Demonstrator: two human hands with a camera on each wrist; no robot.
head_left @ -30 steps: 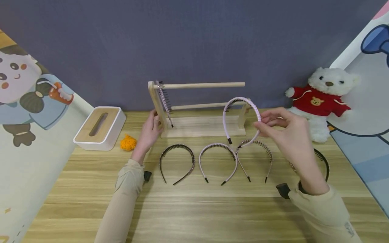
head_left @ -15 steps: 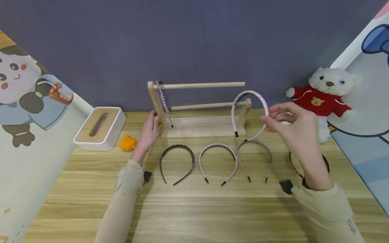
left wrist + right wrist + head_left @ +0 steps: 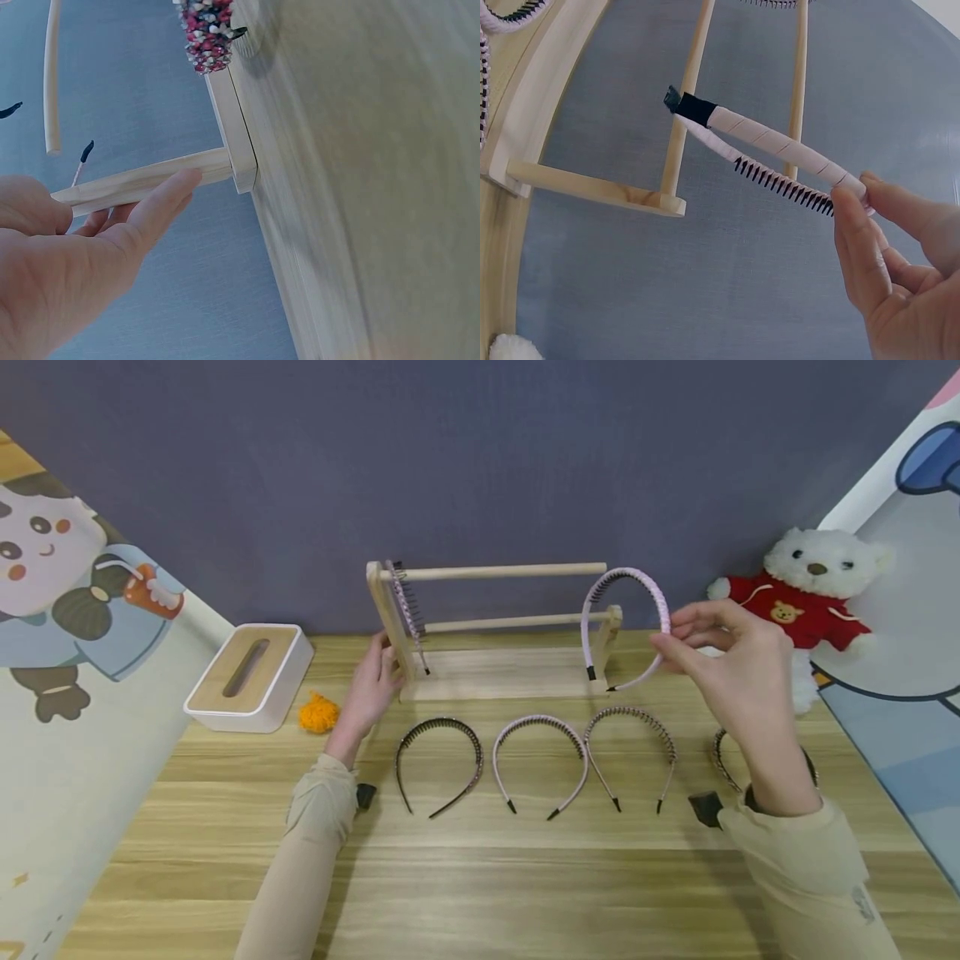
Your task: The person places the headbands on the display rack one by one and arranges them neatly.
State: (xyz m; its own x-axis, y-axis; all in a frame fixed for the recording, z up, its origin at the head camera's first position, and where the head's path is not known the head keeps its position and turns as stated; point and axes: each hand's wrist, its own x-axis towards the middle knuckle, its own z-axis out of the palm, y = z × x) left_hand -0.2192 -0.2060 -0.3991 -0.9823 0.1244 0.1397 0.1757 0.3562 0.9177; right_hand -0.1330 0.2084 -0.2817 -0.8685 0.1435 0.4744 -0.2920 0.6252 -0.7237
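My right hand (image 3: 738, 656) pinches a light pink headband (image 3: 587, 635) by one side, with its black comb teeth on the inner curve. In the right wrist view the headband (image 3: 780, 150) is held apart from the rack, its black tips toward the rods. At the left end of the wooden rack (image 3: 510, 681), my left hand (image 3: 371, 681) holds the upright post (image 3: 142, 180) between thumb and fingers. One pink-and-dark headband (image 3: 406, 610) hangs on the rack's upper rod (image 3: 495, 572), close to that post. The lower rod (image 3: 510, 623) is shorter in reach.
On the table before the rack lie a dark headband (image 3: 480, 760), a pink headband (image 3: 497, 760) and a brownish headband (image 3: 588, 752). Another dark headband (image 3: 717, 760) is partly behind my right wrist. A tissue box (image 3: 247, 718) and orange pompom (image 3: 318, 713) stand left; a teddy bear (image 3: 783, 602) sits right.
My right hand has moved up and to the right with the pink headband, which now hangs by the rack's right end. My left hand has stayed on the post.
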